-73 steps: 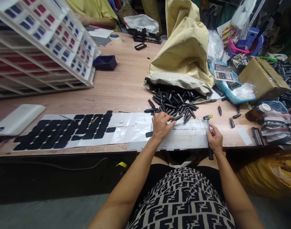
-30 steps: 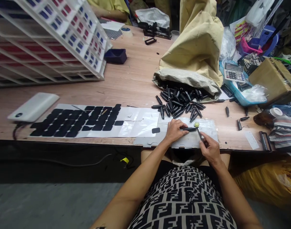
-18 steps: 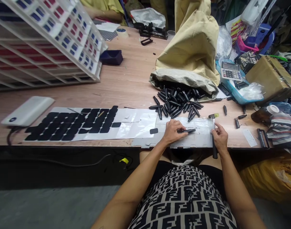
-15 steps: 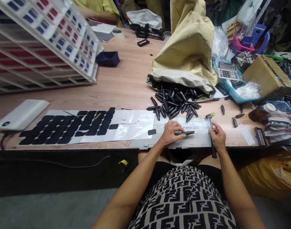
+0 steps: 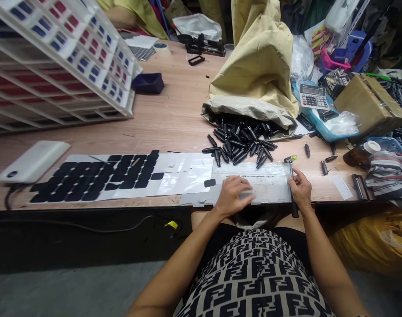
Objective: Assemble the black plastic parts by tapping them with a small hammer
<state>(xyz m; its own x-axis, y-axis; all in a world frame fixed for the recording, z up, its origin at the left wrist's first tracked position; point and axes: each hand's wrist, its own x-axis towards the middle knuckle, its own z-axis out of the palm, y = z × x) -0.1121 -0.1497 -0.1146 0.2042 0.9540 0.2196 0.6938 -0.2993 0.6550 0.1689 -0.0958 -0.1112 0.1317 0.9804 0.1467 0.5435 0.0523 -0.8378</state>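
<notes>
The counter (image 5: 174, 110) extends beneath the fingers (image 5: 235, 180), with the sack (image 5: 253, 66) beyond them, the board (image 5: 270, 189) below the left ones, black parts (image 5: 237, 143) heaped between sack and fingers, the left hand (image 5: 233, 196) half spread with nothing visible in its grasp, and the right hand (image 5: 301, 189) curled round the hammer (image 5: 294, 202).

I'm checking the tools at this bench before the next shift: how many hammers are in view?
1. The hammer is in the right hand, by the right end of the pale board. Others could be hidden.
</notes>
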